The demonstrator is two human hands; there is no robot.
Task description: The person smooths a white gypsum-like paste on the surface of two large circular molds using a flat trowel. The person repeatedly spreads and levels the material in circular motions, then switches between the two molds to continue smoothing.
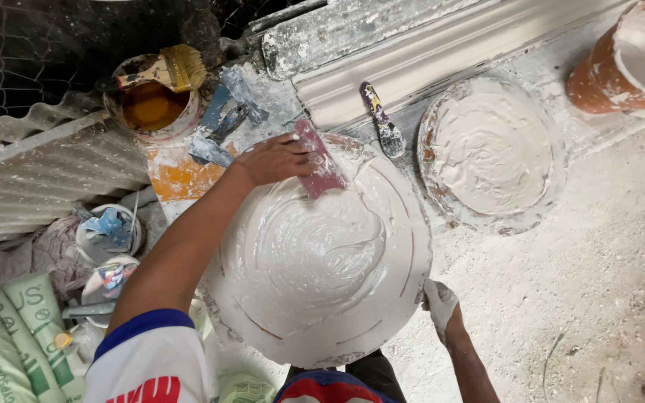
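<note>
- Your left hand [274, 159] is closed around a flat reddish scraper [320, 160], fingers wrapped over its upper end, and presses its lower edge into wet white plaster.
- The scraper stands tilted at the far rim of the big round mould [322, 261] in front of you, which is filled with plaster showing curved sweep marks.
- Your right hand [439, 301], coated white, rests against the mould's right edge with the fingers curled on the rim; how firmly it grips you cannot tell.
- Just right of the mould lies a second, smaller round mould [491, 153], also full of plaster.
- Between the two, a putty knife [381, 119] with a patterned handle lies on the ground, beside a long white moulding [442, 60].
- Beyond your left hand sits a pot of orange liquid [151, 104] with a paintbrush [166, 71] laid across its rim.
- An orange bucket [625, 63] stands at the far right corner.
- To your left lie corrugated sheet [46, 179], small cups [106, 239] and green sacks [16, 336].
</note>
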